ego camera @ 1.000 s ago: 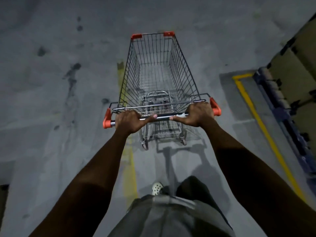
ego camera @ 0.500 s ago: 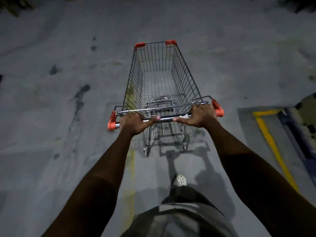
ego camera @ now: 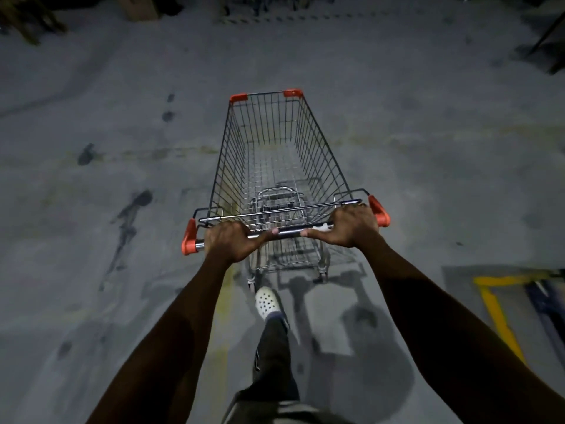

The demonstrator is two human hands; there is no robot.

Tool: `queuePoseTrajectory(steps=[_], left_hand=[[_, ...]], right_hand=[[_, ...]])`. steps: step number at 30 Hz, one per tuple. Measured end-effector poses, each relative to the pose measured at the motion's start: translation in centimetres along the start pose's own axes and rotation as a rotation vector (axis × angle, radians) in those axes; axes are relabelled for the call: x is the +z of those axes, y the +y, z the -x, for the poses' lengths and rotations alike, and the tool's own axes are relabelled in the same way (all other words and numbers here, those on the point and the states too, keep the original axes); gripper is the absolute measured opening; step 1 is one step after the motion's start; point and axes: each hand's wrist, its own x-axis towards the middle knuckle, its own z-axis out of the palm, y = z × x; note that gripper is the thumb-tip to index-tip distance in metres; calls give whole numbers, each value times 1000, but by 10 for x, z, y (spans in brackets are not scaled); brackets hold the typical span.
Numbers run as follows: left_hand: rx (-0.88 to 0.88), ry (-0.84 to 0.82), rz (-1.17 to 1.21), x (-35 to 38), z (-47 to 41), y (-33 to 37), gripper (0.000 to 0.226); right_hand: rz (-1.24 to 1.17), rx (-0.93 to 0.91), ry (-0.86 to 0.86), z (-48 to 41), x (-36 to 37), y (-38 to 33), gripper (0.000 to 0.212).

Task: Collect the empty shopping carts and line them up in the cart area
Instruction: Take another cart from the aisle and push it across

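Grey concrete floor point(ego camera: 428, 148) fills the view, stained dark toward 9 o'clock. Dim shapes along the far edge at 12 o'clock, too dark to name; cannot tell whether the cart area lies there. Shopping cart point(ego camera: 318, 154) sits dead centre on the floor, wire basket empty, nose pointing to 12 o'clock, orange corner caps at front. No other carts identifiable. Yellow painted corner marking point(ego camera: 495, 310) on the floor at 4 o'clock, well apart from the cart. Both arms stretched out to the handle bar point(ego camera: 287, 231). Left hand point(ego camera: 230, 243) wrapped over the bar near its 9 o'clock end, just inside the orange end cap point(ego camera: 189, 238). Right hand point(ego camera: 351, 224) wrapped over the bar toward the 3 o'clock end, thumb lying along the bar. One pale perforated shoe point(ego camera: 268, 302) stepping forward just behind the rear wheels. Judgement: collection step under way, one cart being walked to the parking spot. Next move calls for steering with even pressure from both hands, then finding the row and nosing this cart square into it.
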Motion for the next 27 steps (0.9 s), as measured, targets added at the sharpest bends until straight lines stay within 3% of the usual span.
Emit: queuePoseTrajectory(steps=[6,15,27], left_hand=[[45,-22,-76,-15,-181,-39,103],[201,-85,-52,-40,-415,-78,108],[187,-81,11,-75,-742,-42,106]], right_hand=[[18,75,6,-165,-16,18,108],[-30,195,-42,-348,-43,46,106],[62,200,159,-653,-66,194,111]])
